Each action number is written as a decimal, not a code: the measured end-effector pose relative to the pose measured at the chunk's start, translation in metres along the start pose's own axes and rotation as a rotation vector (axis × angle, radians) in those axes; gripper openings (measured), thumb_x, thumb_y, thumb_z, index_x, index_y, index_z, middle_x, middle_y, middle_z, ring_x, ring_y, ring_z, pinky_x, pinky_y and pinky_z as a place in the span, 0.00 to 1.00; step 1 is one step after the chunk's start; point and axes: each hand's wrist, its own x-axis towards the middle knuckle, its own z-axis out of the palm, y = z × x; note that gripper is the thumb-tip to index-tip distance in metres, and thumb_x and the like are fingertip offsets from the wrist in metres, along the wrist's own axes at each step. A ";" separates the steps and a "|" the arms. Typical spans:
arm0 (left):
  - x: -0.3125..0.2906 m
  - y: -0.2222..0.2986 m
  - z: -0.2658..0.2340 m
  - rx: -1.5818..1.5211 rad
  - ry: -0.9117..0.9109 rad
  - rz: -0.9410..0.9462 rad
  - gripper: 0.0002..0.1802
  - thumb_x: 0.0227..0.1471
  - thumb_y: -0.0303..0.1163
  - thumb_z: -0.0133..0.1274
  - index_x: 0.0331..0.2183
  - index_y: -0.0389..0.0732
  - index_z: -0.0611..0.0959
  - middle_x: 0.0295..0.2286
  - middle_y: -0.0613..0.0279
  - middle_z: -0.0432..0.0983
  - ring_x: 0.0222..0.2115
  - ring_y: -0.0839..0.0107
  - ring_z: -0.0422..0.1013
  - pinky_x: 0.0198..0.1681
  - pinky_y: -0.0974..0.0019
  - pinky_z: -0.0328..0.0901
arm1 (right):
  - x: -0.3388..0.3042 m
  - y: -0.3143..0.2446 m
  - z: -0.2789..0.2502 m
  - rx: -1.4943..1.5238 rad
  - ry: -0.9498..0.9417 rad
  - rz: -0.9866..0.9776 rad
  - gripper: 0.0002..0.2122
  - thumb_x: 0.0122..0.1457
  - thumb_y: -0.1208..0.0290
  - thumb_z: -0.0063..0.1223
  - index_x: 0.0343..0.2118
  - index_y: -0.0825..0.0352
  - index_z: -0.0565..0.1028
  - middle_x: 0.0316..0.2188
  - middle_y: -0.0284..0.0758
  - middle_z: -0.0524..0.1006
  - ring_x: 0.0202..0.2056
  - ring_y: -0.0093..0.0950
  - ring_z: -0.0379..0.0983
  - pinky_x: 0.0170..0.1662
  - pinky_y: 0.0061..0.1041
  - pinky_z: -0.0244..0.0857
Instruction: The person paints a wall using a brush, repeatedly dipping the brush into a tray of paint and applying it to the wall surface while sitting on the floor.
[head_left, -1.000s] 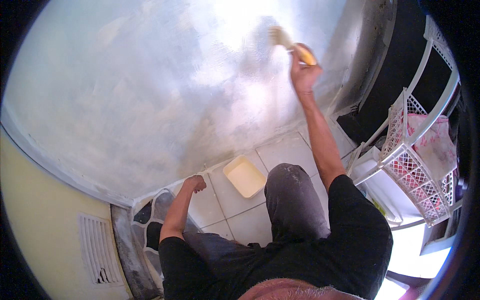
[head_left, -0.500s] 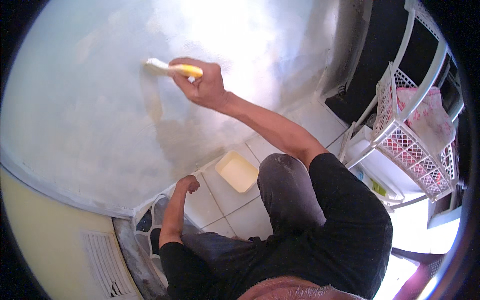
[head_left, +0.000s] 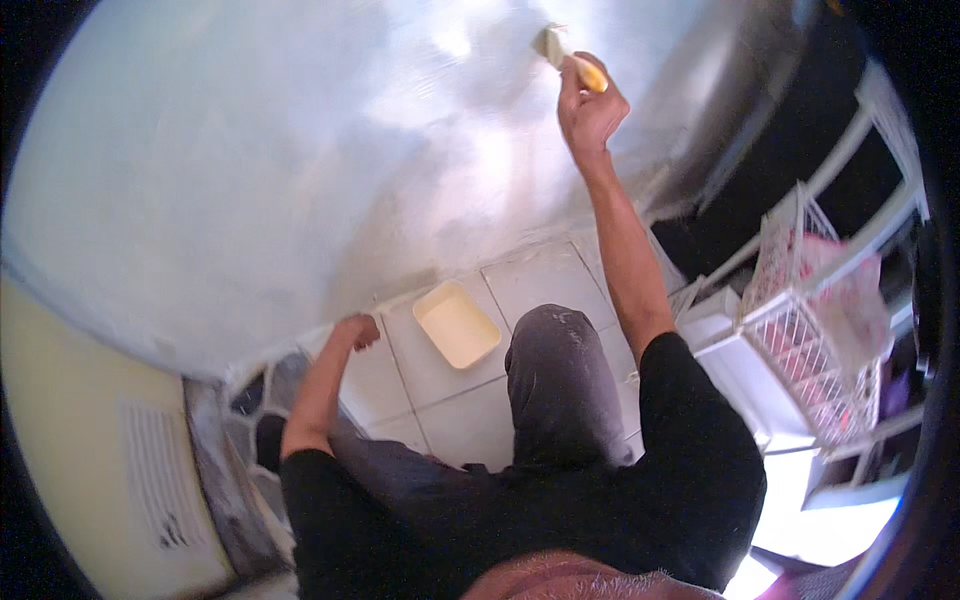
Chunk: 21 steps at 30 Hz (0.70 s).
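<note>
A paintbrush (head_left: 556, 48) with a yellow handle end and pale, paint-coated bristles is gripped in my right hand (head_left: 594, 112). My arm reaches far forward, and the bristles are at the whitish wall (head_left: 250, 170); whether they press on it I cannot tell. Lower down, my left hand (head_left: 357, 331) is curled into a fist near the foot of the wall, with nothing visible in it. Between my left hand and my raised knee, a cream-coloured rectangular tub (head_left: 458, 325) rests on the floor tiles.
At the right stands a white rack (head_left: 850, 255) with a lattice basket (head_left: 815, 370) holding a pink-and-white cloth or bag (head_left: 845, 310). A yellowish panel with a slatted vent (head_left: 165, 475) is at the lower left. Pale floor tiles (head_left: 460, 420) run up to the wall.
My right hand has carried the paintbrush rightward and farther up the wall, straightening the arm. My left hand remains a fist near the wall's foot. The whole view has shifted slightly.
</note>
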 end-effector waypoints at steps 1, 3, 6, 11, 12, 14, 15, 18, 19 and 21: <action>-0.001 -0.001 0.003 -0.042 0.021 0.028 0.14 0.45 0.33 0.44 0.25 0.34 0.80 0.23 0.55 0.77 0.20 0.66 0.73 0.25 0.61 0.69 | -0.016 -0.026 0.017 0.178 -0.059 -0.010 0.06 0.50 0.73 0.57 0.30 0.69 0.77 0.20 0.38 0.77 0.21 0.23 0.74 0.27 0.20 0.67; -0.010 0.003 0.009 -0.065 0.151 0.028 0.13 0.45 0.34 0.46 0.26 0.35 0.81 0.24 0.55 0.77 0.21 0.65 0.73 0.25 0.58 0.68 | -0.044 -0.068 0.033 0.476 -0.216 -0.026 0.06 0.50 0.77 0.57 0.31 0.71 0.77 0.24 0.37 0.78 0.25 0.20 0.74 0.28 0.18 0.68; -0.031 0.014 0.006 0.117 0.194 0.006 0.12 0.45 0.38 0.49 0.27 0.42 0.83 0.24 0.57 0.79 0.22 0.65 0.75 0.28 0.59 0.69 | -0.077 -0.107 0.034 0.830 -0.466 0.117 0.06 0.53 0.79 0.54 0.31 0.77 0.75 0.29 0.40 0.77 0.28 0.27 0.75 0.33 0.22 0.72; -0.066 0.019 0.003 0.137 0.457 0.049 0.11 0.41 0.35 0.50 0.28 0.43 0.83 0.29 0.55 0.79 0.32 0.60 0.75 0.37 0.55 0.68 | -0.133 -0.096 0.002 0.736 -0.837 0.329 0.07 0.55 0.78 0.51 0.34 0.78 0.72 0.25 0.43 0.76 0.23 0.29 0.75 0.27 0.23 0.71; -0.070 0.017 -0.004 0.108 0.399 0.066 0.11 0.40 0.31 0.51 0.29 0.43 0.83 0.31 0.54 0.78 0.34 0.57 0.74 0.38 0.54 0.67 | -0.150 -0.087 -0.005 0.682 -0.918 0.356 0.07 0.55 0.78 0.50 0.33 0.78 0.73 0.23 0.42 0.76 0.22 0.27 0.74 0.26 0.23 0.70; -0.067 0.014 -0.004 0.226 0.553 0.056 0.10 0.37 0.30 0.54 0.27 0.45 0.84 0.32 0.56 0.78 0.35 0.56 0.73 0.39 0.56 0.67 | -0.191 -0.063 -0.018 0.542 -1.116 0.460 0.08 0.55 0.75 0.51 0.31 0.77 0.75 0.22 0.40 0.77 0.21 0.25 0.74 0.25 0.21 0.69; -0.064 0.011 -0.010 0.333 0.561 0.100 0.09 0.36 0.31 0.53 0.25 0.43 0.84 0.27 0.54 0.78 0.30 0.57 0.74 0.34 0.54 0.68 | -0.208 -0.052 -0.026 0.468 -1.235 0.486 0.09 0.56 0.72 0.52 0.32 0.76 0.74 0.22 0.40 0.77 0.21 0.25 0.74 0.24 0.20 0.68; -0.050 0.001 -0.011 0.550 0.731 0.235 0.08 0.36 0.31 0.53 0.24 0.42 0.84 0.26 0.53 0.78 0.29 0.53 0.73 0.33 0.53 0.68 | -0.264 -0.022 -0.048 0.326 -1.446 0.631 0.10 0.56 0.70 0.52 0.34 0.74 0.74 0.21 0.39 0.77 0.22 0.26 0.75 0.24 0.19 0.67; -0.045 -0.004 -0.014 0.566 0.770 0.230 0.08 0.36 0.31 0.53 0.24 0.42 0.84 0.26 0.53 0.78 0.28 0.54 0.73 0.33 0.53 0.68 | -0.281 -0.017 -0.054 0.341 -1.508 0.623 0.10 0.56 0.70 0.52 0.34 0.73 0.74 0.22 0.38 0.77 0.22 0.26 0.76 0.24 0.19 0.67; -0.036 -0.005 -0.012 0.537 0.805 0.241 0.08 0.37 0.31 0.53 0.24 0.42 0.84 0.26 0.53 0.78 0.28 0.54 0.73 0.33 0.53 0.68 | -0.308 -0.011 -0.064 0.299 -1.560 0.631 0.10 0.56 0.69 0.53 0.34 0.73 0.75 0.22 0.38 0.77 0.22 0.26 0.76 0.24 0.19 0.67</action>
